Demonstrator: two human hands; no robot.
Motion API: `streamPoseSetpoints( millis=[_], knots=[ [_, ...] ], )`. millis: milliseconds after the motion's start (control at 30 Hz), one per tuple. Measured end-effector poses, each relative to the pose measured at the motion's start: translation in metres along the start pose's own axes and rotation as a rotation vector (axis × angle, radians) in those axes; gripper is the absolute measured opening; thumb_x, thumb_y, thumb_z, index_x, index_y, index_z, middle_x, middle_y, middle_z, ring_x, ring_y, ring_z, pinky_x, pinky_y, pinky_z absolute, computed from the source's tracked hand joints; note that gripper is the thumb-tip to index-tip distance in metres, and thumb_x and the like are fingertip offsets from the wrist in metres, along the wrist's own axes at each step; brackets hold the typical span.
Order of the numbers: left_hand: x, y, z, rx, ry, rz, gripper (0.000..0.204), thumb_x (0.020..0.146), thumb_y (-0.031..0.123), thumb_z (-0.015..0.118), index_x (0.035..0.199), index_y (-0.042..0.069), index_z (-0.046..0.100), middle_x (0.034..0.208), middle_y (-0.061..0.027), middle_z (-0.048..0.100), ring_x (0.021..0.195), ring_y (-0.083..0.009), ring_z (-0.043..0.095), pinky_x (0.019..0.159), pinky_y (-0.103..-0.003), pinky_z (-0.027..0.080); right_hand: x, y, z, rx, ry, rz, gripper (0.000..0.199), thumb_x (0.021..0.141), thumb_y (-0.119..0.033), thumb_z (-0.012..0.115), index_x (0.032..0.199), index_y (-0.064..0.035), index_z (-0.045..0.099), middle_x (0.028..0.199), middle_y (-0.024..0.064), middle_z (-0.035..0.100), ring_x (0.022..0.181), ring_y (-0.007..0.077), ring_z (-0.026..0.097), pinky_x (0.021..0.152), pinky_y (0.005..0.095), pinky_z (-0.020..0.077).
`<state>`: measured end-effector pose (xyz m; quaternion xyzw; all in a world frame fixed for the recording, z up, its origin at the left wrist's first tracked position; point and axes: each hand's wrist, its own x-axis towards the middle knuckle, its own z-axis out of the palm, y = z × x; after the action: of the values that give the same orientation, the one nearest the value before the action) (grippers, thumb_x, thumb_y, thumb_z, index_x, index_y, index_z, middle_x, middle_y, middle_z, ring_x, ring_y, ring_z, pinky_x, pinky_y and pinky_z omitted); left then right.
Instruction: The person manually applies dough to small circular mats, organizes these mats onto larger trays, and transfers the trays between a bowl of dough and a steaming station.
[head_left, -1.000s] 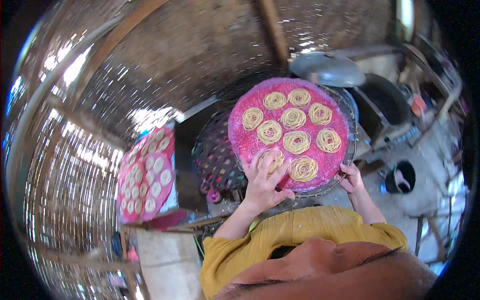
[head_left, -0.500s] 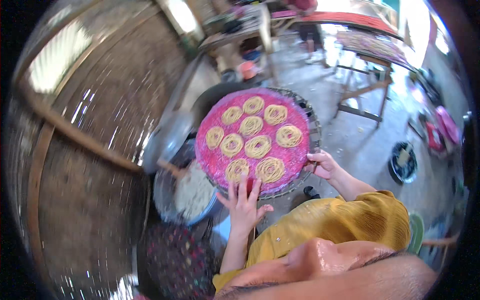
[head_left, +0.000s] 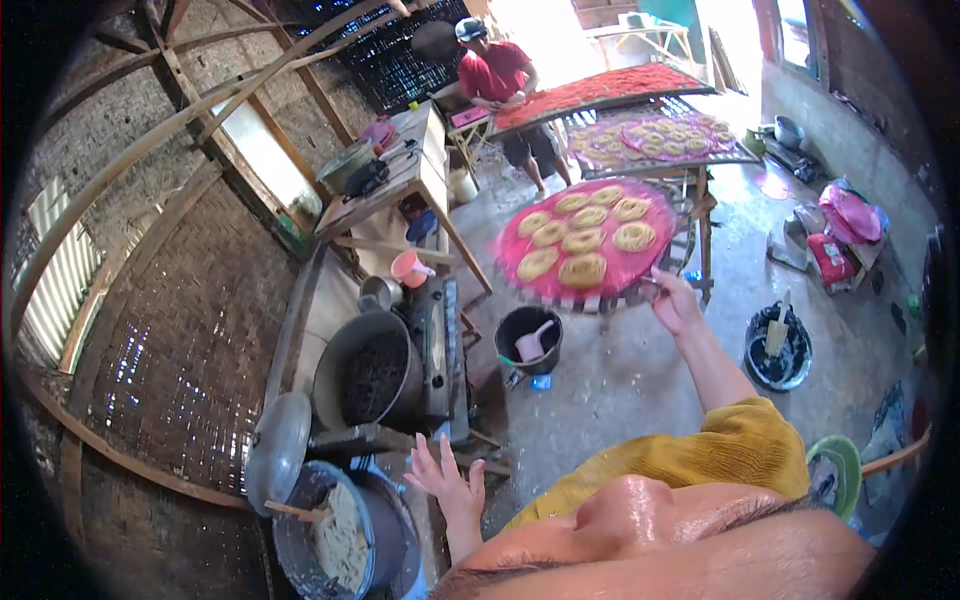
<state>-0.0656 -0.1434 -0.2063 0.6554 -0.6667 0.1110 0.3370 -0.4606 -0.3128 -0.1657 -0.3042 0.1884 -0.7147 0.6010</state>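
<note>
My right hand (head_left: 675, 302) is closed on the near right rim of a round woven tray (head_left: 602, 302), held out ahead over the floor. Pink mesh cloth (head_left: 655, 199) covers the tray, and several flat, pale yellow noodle coils (head_left: 583, 269) lie on it. My left hand (head_left: 450, 490) is off the tray, fingers spread and holding nothing. It is nearest to a wide pot (head_left: 372, 375) with dark contents and a blue tub (head_left: 372, 545) of pale dough-like mass with a wooden stick in it.
Ahead, a rack (head_left: 740, 155) bears more coils on pink cloth, beside a long table of red pieces (head_left: 620, 92). A person in a red shirt (head_left: 495, 72) stands there. A black bucket (head_left: 525, 365) with a scoop and a dark basin (head_left: 775, 350) stand on the floor. A wooden table (head_left: 405, 165) is left.
The tray has moved forward and to the right, away from me, in my right hand. My left hand has come off its near edge. The view has tilted up, showing more of the room.
</note>
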Motion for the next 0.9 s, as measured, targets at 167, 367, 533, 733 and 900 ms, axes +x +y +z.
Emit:
streamPoseSetpoints(
  millis=[167, 367, 533, 733, 900],
  knots=[
    [0.053, 0.098, -0.017, 0.08, -0.068, -0.048, 0.06, 0.076, 0.052, 0.044, 0.12, 0.012, 0.039, 0.131, -0.0171, 0.023, 0.117, -0.0385, 0.021, 0.09, -0.063, 0.006, 0.237, -0.115, 0.024, 0.099, -0.021, -0.284, 0.014, 0.076, -0.009, 0.057, 0.089, -0.0025, 0.054, 0.083, 0.006, 0.055, 0.071, 0.0153, 0.053, 0.064, 0.0272, 0.046],
    [0.045, 0.077, -0.015, 0.177, -0.089, -0.153, 0.059, 0.075, 0.049, 0.047, 0.119, 0.01, 0.039, 0.13, -0.015, 0.026, 0.116, -0.0366, 0.024, 0.089, -0.063, 0.01, 0.371, -0.072, -0.035, 0.066, 0.483, -0.409, 0.006, 0.08, -0.008, 0.052, 0.082, -0.0034, 0.054, 0.073, 0.003, 0.053, 0.06, 0.0123, 0.051, 0.049, 0.0259, 0.0399],
    [-0.009, 0.039, -0.037, 0.491, -0.063, -0.449, 0.061, 0.073, 0.049, 0.048, 0.121, 0.013, 0.036, 0.127, -0.0118, 0.03, 0.114, -0.0354, 0.028, 0.088, -0.063, 0.014, 0.248, 0.043, -0.02, -0.268, 0.511, -0.529, 0.015, 0.079, -0.007, 0.05, 0.094, -0.0033, 0.051, 0.078, 0.0013, 0.05, 0.062, 0.0096, 0.048, 0.053, 0.0221, 0.0407],
    [-0.111, 0.012, -0.136, 1.08, 0.005, -1.328, 0.061, 0.074, 0.042, 0.053, 0.124, 0.015, 0.033, 0.13, -0.0062, 0.028, 0.119, -0.0281, 0.026, 0.087, -0.061, 0.021, 0.13, 0.063, 0.036, -0.033, 0.277, -0.369, 0.022, 0.077, -0.007, 0.055, 0.096, -0.0025, 0.047, 0.086, 0.0059, 0.053, 0.072, 0.0134, 0.055, 0.06, 0.0265, 0.0468],
    [-0.177, 0.075, -0.16, 1.153, -0.102, -1.446, 0.043, 0.073, 0.038, 0.055, 0.11, 0.018, 0.05, 0.126, 0.0006, 0.035, 0.112, -0.0243, 0.034, 0.084, -0.058, 0.029, 0.166, 0.047, 0.004, -0.132, 0.102, -0.131, 0.02, 0.074, -0.018, 0.06, 0.088, -0.0035, 0.057, 0.08, 0.0046, 0.059, 0.073, 0.0125, 0.055, 0.059, 0.0213, 0.0361]
  ],
)
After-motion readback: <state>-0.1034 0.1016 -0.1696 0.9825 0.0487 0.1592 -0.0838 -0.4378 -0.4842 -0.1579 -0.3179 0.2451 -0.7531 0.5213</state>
